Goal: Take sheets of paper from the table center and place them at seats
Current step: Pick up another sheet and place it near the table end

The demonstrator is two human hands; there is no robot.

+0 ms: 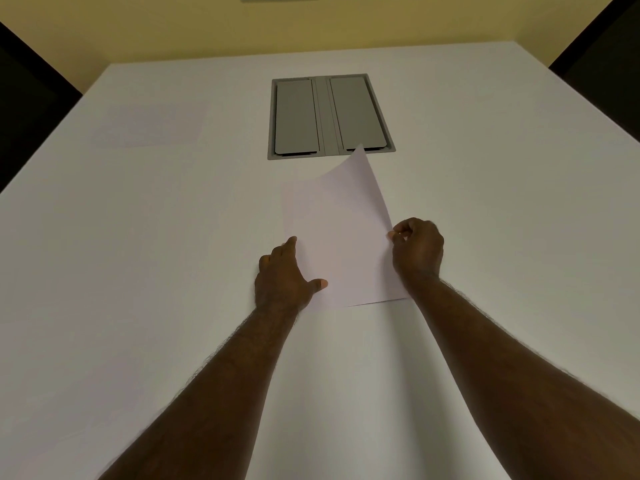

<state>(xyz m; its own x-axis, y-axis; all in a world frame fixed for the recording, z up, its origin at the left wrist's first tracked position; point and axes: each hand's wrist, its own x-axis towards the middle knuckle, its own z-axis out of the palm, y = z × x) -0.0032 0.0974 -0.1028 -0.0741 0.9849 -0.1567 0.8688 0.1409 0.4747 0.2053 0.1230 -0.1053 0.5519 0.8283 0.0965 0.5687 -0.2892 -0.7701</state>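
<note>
White tabletop [138,271] fills most of the frame. Grey recessed panel [330,116] with two flaps sits upper centre. Just below it, at centre frame, lies a stack of paper [298,206], pale and hard to separate from the surface. The top sheet [346,237] is lifted off the stack, its far corner curled up and overlapping the panel's lower edge.

Right hand [417,249], right of centre, pinches the sheet's right edge between thumb and curled fingers. Left hand [282,275], left of centre, rests at the sheet's left side, thumb laid on the paper near the lower left corner, fingers extended along the edge.

Faint single sheet [152,124] lies flat at upper left. Dark chair backs [27,98] show at the upper left and upper right corners. Yellow wall [173,29] runs across the top.
</note>
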